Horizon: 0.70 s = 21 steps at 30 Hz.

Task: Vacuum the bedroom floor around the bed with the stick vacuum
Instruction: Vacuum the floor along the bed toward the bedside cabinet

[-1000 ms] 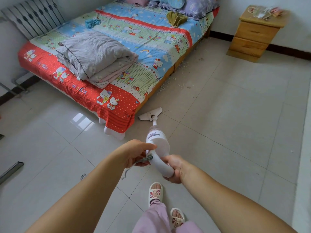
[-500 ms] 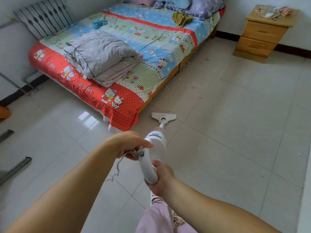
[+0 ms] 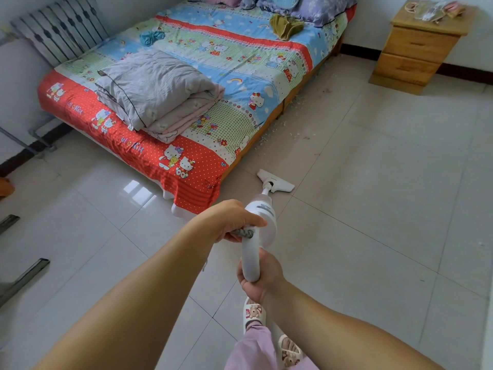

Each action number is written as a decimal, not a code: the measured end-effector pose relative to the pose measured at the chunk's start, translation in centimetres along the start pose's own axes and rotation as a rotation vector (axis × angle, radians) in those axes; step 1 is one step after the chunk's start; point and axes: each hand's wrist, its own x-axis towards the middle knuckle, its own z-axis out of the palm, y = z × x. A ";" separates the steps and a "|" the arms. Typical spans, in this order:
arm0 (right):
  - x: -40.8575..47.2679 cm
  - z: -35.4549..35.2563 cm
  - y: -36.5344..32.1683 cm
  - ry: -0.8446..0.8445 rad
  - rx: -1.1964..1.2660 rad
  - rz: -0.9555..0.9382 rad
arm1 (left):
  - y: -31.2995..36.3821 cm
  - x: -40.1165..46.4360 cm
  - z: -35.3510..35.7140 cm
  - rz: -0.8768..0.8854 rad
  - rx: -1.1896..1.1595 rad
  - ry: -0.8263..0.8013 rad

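Observation:
I hold a white stick vacuum in front of me. My right hand grips the end of its handle. My left hand is curled over the grey cord plug where the handle meets the body. The flat floor head lies on the tiles just off the foot corner of the bed. White crumbs and dust are scattered on the floor along the bed's wooden side.
A folded grey quilt lies on the bed. A wooden nightstand stands at the far wall on the right. A radiator is behind the bed on the left. Dark metal bars lie at the left edge. My slippered feet are below.
The floor head has slid right and a little away from the bed corner. My right hand has drawn the handle down toward me, and the view has shifted left.

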 end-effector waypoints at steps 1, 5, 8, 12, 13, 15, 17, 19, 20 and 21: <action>0.3 0.1 -0.1 0.001 0.006 0.001 | 0.1 0.3 0.1 0.007 -0.004 0.001; 1.6 0.3 -0.7 0.034 -0.043 0.000 | -0.3 1.5 0.1 0.023 -0.047 0.018; 2.6 0.2 -1.2 0.072 -0.118 -0.013 | -1.4 2.4 0.3 0.013 -0.100 0.021; 5.2 -0.3 -2.0 0.141 -0.265 -0.039 | -3.2 3.9 0.4 -0.006 -0.181 0.020; 5.9 -0.3 -2.2 0.158 -0.312 -0.047 | -3.6 4.3 0.4 -0.013 -0.199 0.017; 7.0 -0.2 -2.8 0.201 -0.402 -0.051 | -4.3 4.9 0.3 -0.026 -0.221 0.013; 7.7 0.0 -3.5 0.254 -0.503 -0.048 | -4.8 5.6 0.2 -0.045 -0.234 0.003; 8.0 0.4 -4.1 0.300 -0.610 -0.064 | -5.2 6.1 0.0 -0.064 -0.249 -0.013; 8.3 0.6 -4.4 0.318 -0.666 -0.074 | -5.3 6.4 -0.1 -0.075 -0.258 -0.021; 8.3 0.7 -4.6 0.337 -0.709 -0.084 | -5.3 6.6 -0.2 -0.085 -0.268 -0.025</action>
